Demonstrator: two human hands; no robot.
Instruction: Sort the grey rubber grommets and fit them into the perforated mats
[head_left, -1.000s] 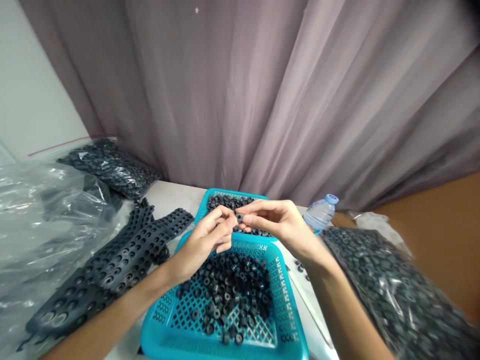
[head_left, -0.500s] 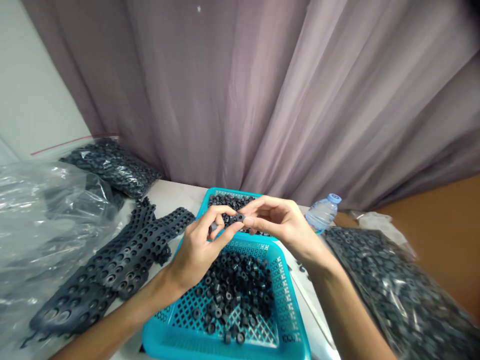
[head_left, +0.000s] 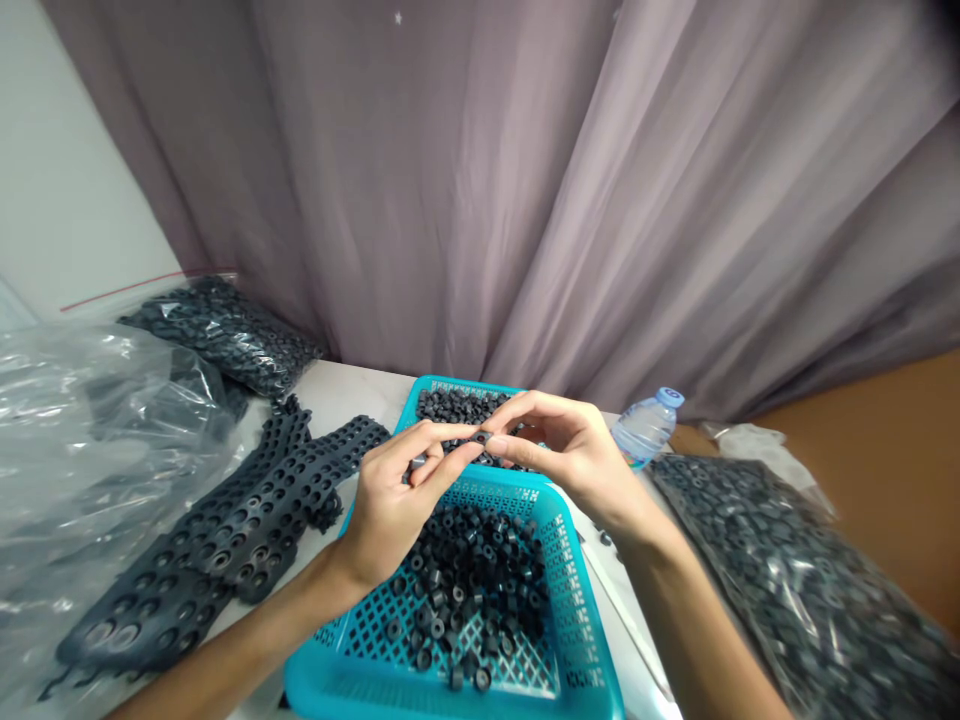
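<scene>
A small black ring-shaped rubber part [head_left: 482, 437] sits between the fingertips of both hands, mostly covered by them. My left hand [head_left: 394, 500] pinches it from the left with thumb and forefinger. Another small dark piece [head_left: 417, 463] shows at the curled fingers of that hand. From the right, my right hand [head_left: 581, 455] grips the same part with thumb and forefinger. Both hands are above the near turquoise basket [head_left: 577, 600], which holds many loose black cylindrical parts [head_left: 480, 570]. Behind it, a second turquoise basket [head_left: 480, 384] holds small black pieces, partly hidden by my hands.
Perforated black rubber strips [head_left: 247, 510] lie at the left, beside a clear plastic bag [head_left: 90, 470]. A filled bag of black parts [head_left: 225, 330] lies behind them. A water bottle [head_left: 646, 428] and another full bag [head_left: 795, 570] are at the right. A curtain [head_left: 450, 200] hangs behind.
My left forefinger has straightened and now covers more of the ring-shaped part, whose round face showed more before. My right hand has hardly moved.
</scene>
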